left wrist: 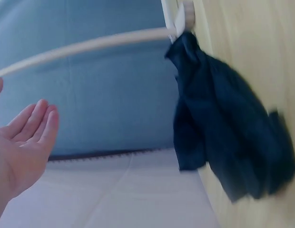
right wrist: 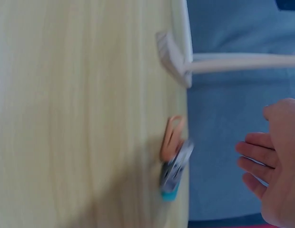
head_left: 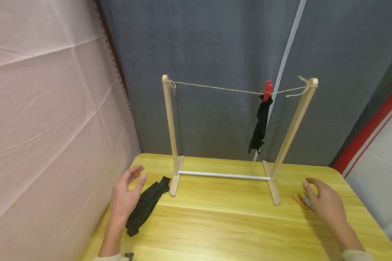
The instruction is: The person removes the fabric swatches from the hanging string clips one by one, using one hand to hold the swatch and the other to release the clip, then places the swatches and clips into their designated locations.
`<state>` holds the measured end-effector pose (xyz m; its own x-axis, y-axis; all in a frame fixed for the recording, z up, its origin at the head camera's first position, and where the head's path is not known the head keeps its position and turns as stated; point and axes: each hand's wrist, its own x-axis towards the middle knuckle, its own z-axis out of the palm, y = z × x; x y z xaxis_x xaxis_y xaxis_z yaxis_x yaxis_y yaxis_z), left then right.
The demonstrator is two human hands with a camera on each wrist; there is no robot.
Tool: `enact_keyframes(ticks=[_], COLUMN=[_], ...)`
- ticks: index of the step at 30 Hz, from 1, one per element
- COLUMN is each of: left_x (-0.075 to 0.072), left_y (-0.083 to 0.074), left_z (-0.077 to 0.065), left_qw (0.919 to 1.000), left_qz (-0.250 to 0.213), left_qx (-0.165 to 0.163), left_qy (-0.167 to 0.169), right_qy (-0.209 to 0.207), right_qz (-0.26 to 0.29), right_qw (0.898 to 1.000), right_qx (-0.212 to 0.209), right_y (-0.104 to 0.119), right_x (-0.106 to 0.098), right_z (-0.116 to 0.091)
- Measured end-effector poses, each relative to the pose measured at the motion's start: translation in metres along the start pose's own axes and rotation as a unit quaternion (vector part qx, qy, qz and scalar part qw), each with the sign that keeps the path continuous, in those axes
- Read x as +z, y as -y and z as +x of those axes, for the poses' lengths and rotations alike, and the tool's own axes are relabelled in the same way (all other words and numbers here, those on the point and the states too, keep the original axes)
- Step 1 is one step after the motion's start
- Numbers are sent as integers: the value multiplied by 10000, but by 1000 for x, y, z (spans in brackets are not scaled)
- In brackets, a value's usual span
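My left hand (head_left: 126,195) hovers beside a black cloth (head_left: 148,204) that lies crumpled on the table, left of the wooden stand. In the left wrist view the fingers (left wrist: 35,123) are loosely bent with nothing held, and the dark cloth (left wrist: 223,118) is to their right. My right hand (head_left: 328,203) is over a few clothespins (head_left: 302,201) at the table's right side, holding nothing. One orange clothespin (right wrist: 172,140) and a grey one (right wrist: 177,166) show in the right wrist view. A red clothespin (head_left: 268,90) pinches another black cloth (head_left: 260,125) onto the string (head_left: 215,87).
The stand has a left post (head_left: 170,127), a right post (head_left: 294,127) and a white crossbar (head_left: 223,175) low between them. It rests on a yellow wood-grain table (head_left: 222,232). A pale fabric wall (head_left: 52,127) rises along the left, a grey curtain (head_left: 209,123) behind.
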<state>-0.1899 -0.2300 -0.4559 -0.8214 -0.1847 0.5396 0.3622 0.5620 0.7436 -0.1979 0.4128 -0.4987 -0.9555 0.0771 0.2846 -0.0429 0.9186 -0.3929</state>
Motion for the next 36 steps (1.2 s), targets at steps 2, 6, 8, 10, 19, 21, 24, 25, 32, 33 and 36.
enact_keyframes(ticks=[2, 6, 8, 10, 19, 21, 24, 25, 32, 33, 36], left_x=[6, 18, 24, 30, 65, 75, 89, 94, 126, 131, 151], left_y=[-4, -9, -12, -16, -36, -41, -49, -52, -66, -68, -74], left_z=[0, 0, 0, -1, 2, 5, 10, 12, 20, 19, 19], left_qw=[9991, 9949, 9928, 9912, 9877, 9871, 9841, 9826, 9733, 9725, 9674], left_qz=[-248, -593, -734, -838, -1115, -1100, -1157, -1203, -1621, -1694, -1982], left_qx=[324, 783, 911, 1002, 1050, 1067, 1188, 1247, 1276, 1184, 946], left_qy=[-130, -240, -250, -215, 318, 465, 634, 673, 1009, 1073, 1265], right_qy=[-181, -373, -424, -535, -1198, -1318, -1437, -1464, -1350, -1292, -1161], right_qz=[53, 322, 543, 730, 1315, 1406, 1602, 1689, 2040, 2011, 1879], right_qw=[9998, 9988, 9976, 9958, 9840, 9812, 9765, 9747, 9696, 9710, 9753], right_qx=[-44, -73, -75, -96, -86, 12, 70, 63, -9, 5, 15], right_y=[9, 27, 37, 48, 84, 90, 99, 103, 121, 123, 127], right_x=[-1, -6, -9, -12, -25, -27, -29, -30, -33, -33, -33], right_z=[-2, -5, -5, -5, -10, -12, -14, -15, -14, -14, -15])
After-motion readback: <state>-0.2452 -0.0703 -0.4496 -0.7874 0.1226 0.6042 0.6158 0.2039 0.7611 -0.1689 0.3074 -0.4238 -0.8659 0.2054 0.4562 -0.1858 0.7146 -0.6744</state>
